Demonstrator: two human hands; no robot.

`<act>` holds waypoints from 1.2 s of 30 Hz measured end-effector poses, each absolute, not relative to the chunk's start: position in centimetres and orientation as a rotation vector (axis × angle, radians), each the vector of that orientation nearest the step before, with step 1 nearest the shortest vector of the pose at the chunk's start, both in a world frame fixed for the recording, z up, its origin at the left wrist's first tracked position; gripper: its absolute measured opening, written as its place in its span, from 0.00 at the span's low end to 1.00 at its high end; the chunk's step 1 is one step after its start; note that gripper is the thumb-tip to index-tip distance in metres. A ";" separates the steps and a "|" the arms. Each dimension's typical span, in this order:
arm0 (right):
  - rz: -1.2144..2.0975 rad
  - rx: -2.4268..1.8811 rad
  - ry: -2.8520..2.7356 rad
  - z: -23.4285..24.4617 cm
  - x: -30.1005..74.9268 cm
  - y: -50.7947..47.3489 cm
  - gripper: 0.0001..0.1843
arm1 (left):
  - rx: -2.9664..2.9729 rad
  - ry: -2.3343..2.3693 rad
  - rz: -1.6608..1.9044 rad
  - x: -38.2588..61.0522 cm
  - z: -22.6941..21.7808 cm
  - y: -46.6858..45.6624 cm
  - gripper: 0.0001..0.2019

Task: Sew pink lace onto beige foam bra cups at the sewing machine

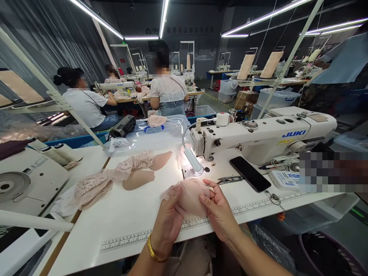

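A pale pink bra cup with thin fabric over it is held between both hands above the table's front edge. My left hand, with a gold bangle at the wrist, pinches its left side, thumb on top. At its right side my right hand grips the edge between thumb and fingers. Just behind the cup stands the needle area of a white sewing machine, lit by a small lamp. To the left lie bare beige cups and pink lace pieces.
Thread snips and a black phone lie right of the needle area. A printed ruler runs along the front edge. Behind the table is a clear plastic box. Several people sit or stand at other machines farther off.
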State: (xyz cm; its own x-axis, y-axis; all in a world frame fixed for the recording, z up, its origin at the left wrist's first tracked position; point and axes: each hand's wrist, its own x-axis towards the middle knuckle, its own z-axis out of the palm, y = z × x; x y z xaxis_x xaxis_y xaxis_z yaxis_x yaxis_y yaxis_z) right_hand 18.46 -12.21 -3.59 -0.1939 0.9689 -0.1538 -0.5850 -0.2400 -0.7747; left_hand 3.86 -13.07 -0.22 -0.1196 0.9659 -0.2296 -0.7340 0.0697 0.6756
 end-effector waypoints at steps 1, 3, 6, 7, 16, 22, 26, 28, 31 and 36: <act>1.691 -0.781 -0.697 -3.7 18.4 -12.2 0.35 | 0.411 0.795 1.498 3.9 -0.1 -13.0 0.11; 1.677 -0.785 -0.704 -3.8 18.4 -12.3 0.35 | 0.454 0.801 1.489 4.0 0.0 -13.0 0.11; 1.661 -0.788 -0.718 -4.0 18.3 -12.3 0.34 | 0.462 0.822 1.501 4.2 0.2 -12.8 0.11; 1.659 -0.784 -0.725 -4.0 18.3 -12.3 0.34 | 0.456 0.830 1.510 4.2 0.2 -12.8 0.11; 1.639 -0.764 -0.734 -4.0 18.2 -12.4 0.31 | 0.453 0.818 1.513 4.7 0.3 -12.5 0.13; 1.715 -0.739 -0.944 -4.2 18.9 -12.5 0.37 | 0.328 0.852 1.569 4.1 0.4 -11.5 0.12; 1.755 -0.716 -1.133 -4.5 19.6 -12.4 0.41 | 0.287 0.893 1.580 3.1 0.8 -10.8 0.11; 1.745 -0.710 -1.202 -4.4 20.3 -12.0 0.41 | 0.387 0.883 1.490 2.3 1.4 -10.9 0.11; 1.557 -0.743 -1.507 -3.9 21.9 -10.6 0.39 | 0.882 0.798 1.179 0.7 3.1 -11.7 0.11; 0.452 -0.413 -2.420 -2.7 23.8 -4.5 0.11 | 2.225 0.656 0.337 -0.5 4.5 -11.2 0.08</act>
